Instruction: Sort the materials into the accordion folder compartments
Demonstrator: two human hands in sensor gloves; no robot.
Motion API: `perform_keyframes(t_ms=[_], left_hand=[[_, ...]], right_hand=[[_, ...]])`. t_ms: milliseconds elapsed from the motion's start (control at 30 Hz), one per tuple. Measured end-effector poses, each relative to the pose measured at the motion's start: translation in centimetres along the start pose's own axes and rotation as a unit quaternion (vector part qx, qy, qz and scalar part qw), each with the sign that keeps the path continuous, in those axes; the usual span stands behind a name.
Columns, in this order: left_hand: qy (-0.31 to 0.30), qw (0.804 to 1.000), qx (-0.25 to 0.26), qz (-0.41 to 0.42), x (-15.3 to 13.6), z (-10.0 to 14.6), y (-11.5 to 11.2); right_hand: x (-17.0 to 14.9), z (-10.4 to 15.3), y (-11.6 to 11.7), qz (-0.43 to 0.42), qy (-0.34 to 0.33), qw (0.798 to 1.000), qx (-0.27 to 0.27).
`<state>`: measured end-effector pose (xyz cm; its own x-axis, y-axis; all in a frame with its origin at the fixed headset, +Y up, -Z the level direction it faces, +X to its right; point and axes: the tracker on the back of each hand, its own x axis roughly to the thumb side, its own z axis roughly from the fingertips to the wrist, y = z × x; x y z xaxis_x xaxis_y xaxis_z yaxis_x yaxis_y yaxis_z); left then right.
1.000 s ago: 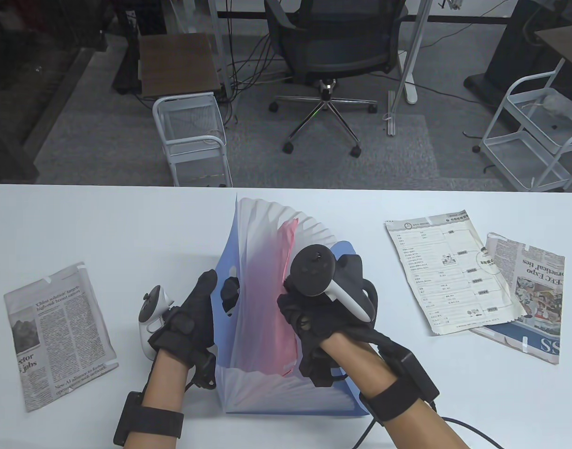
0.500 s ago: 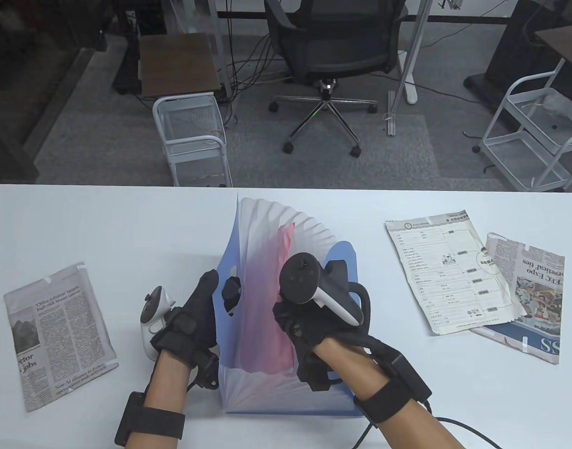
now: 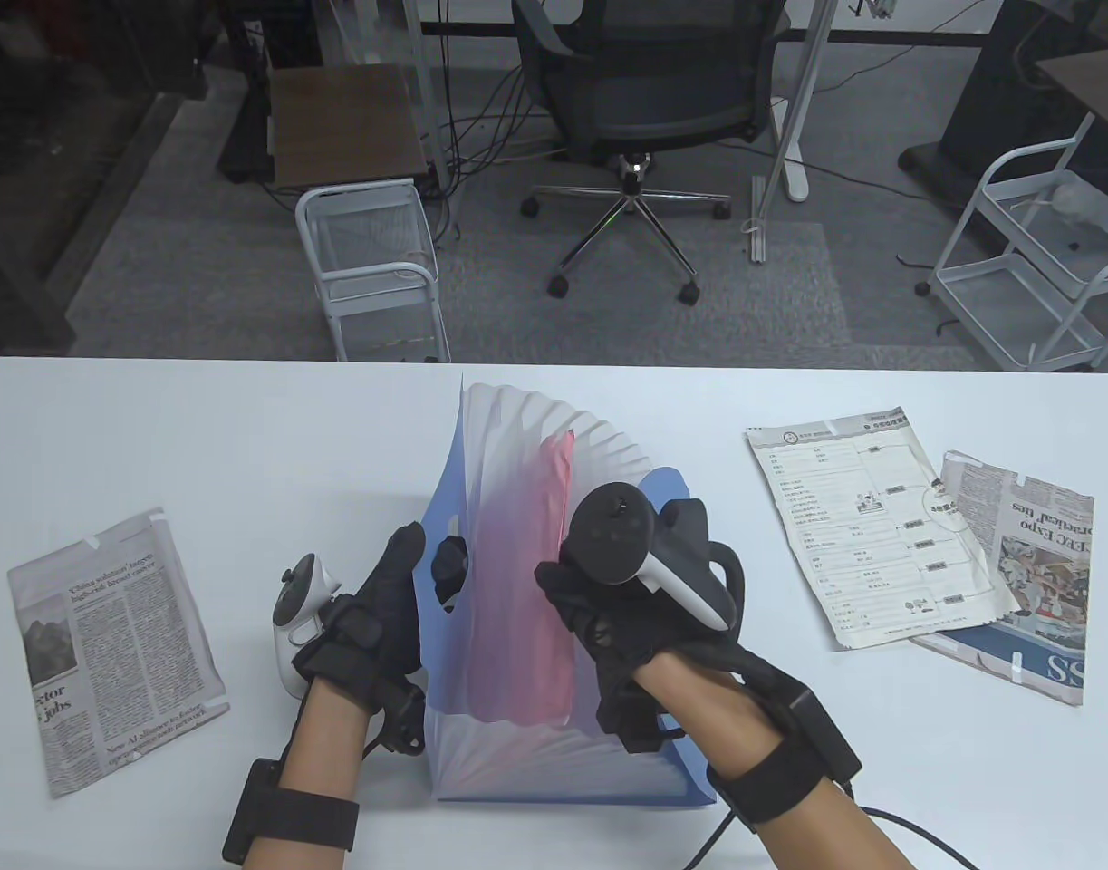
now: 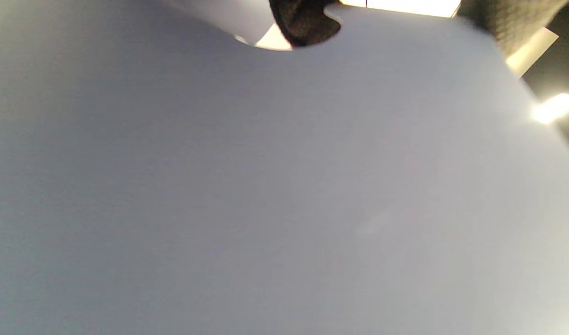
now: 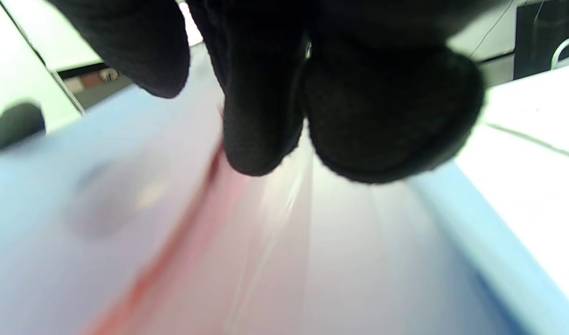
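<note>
A blue accordion folder (image 3: pixel 517 752) stands fanned open at the table's middle, with a pink sheet (image 3: pixel 517 589) in one of its middle compartments. My left hand (image 3: pixel 381 616) grips the folder's left cover (image 4: pixel 284 186), its thumb (image 4: pixel 305 21) poking through the handle cutout. My right hand (image 3: pixel 608 625) hovers over the right half of the folder. Its fingertips (image 5: pixel 261 116) hang onto the white dividers just right of the pink sheet (image 5: pixel 172 260), and I see nothing pinched between them.
A folded newspaper (image 3: pixel 110 648) lies at the left of the table. At the right lies a printed form (image 3: pixel 875 526), partly on top of another newspaper (image 3: pixel 1034 562). Beyond the far table edge stand an office chair and wire carts.
My right hand slid a little left across the dividers, then came back right. The left hand and the folder have stayed put.
</note>
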<state>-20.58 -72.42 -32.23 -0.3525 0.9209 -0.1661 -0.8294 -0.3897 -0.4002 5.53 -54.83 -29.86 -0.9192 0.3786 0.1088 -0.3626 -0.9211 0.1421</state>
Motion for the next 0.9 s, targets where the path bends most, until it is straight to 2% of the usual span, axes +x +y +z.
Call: perform_keyframes(t_ms=[100, 167, 233, 367, 500, 600, 900], left_hand=[[0.0, 1.0, -0.001, -0.001, 0.0, 0.0, 0.0], [0.0, 1.0, -0.002, -0.001, 0.0, 0.0, 0.0], [0.0, 1.0, -0.003, 0.0, 0.0, 0.0, 0.0], [-0.002, 1.0, -0.004, 0.002, 0.1, 0.0, 0.0], [-0.004, 1.0, -0.004, 0.004, 0.1, 0.0, 0.0], [-0.004, 1.0, -0.004, 0.006, 0.1, 0.0, 0.0], [-0.004, 1.0, -0.005, 0.009, 0.1, 0.0, 0.0]], right_hand=[[-0.9, 0.0, -2.0, 0.03, 0.013, 0.998, -0.06], [-1.8, -0.3, -3.2, 0.08, 0.029, 0.99, -0.113], [-3.0, -0.9, -3.7, 0.12, 0.045, 0.982, -0.141], [-6.8, -2.9, -3.5, 0.155, 0.092, 0.971, -0.155], [-11.7, -5.3, -1.7, 0.161, 0.149, 0.966, -0.14], [-15.7, -7.0, 0.5, 0.165, 0.195, 0.96, -0.117], [-24.5, -9.2, 7.1, 0.16, 0.304, 0.939, -0.037]])
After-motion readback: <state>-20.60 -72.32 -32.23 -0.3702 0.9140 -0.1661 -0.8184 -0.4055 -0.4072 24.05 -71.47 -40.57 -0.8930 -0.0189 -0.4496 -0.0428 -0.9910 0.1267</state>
